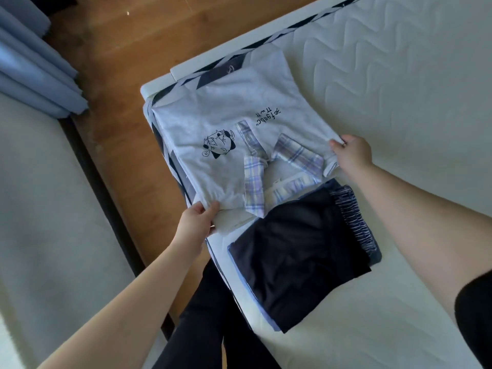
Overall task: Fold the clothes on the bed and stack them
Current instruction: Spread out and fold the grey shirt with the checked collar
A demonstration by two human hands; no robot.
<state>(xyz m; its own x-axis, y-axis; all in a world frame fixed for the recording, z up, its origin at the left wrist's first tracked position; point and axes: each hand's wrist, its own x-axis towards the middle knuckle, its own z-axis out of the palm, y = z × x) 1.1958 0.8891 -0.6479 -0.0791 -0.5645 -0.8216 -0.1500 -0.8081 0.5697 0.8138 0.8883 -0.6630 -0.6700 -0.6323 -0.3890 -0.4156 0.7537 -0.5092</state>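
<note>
A grey shirt [229, 123] with a plaid collar is spread on the bed [399, 89] at its corner, pinched at both near corners by the left hand [197, 217] and right hand [351, 153]. A folded dark stack [300, 254] lies just beside it.

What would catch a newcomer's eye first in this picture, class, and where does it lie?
The grey shirt with a cartoon print and plaid collar, spread at the mattress corner. The left hand pinches its near-left edge, and the right hand its right edge by the collar. Next comes the dark stack of folded clothes, just nearer than the shirt.
</note>
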